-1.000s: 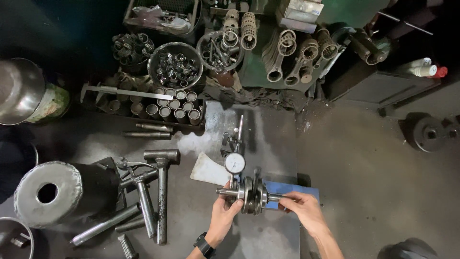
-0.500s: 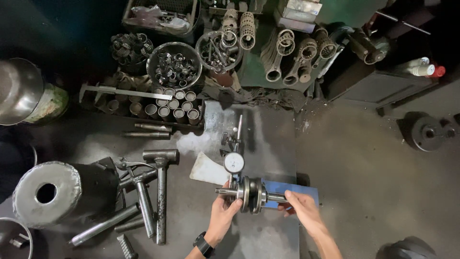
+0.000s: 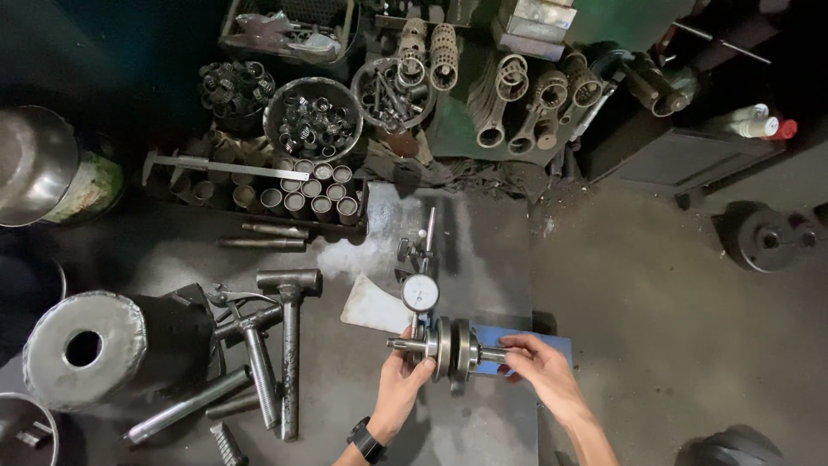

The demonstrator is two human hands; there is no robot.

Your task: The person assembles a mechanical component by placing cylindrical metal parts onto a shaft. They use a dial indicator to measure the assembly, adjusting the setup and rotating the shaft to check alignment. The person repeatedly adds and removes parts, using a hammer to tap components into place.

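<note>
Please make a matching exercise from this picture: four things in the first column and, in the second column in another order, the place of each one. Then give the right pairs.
Things:
1. dial gauge
2. hammer
3. crankshaft
4. metal drum with a round hole

Places:
A. at the far left, beside the long tools
B. held at its ends by the left hand and the right hand
C. just above the crankshaft, round white face up
D. lying left of the hands, head away from the person

Pairs: 1-C, 2-D, 3-B, 4-A
</note>
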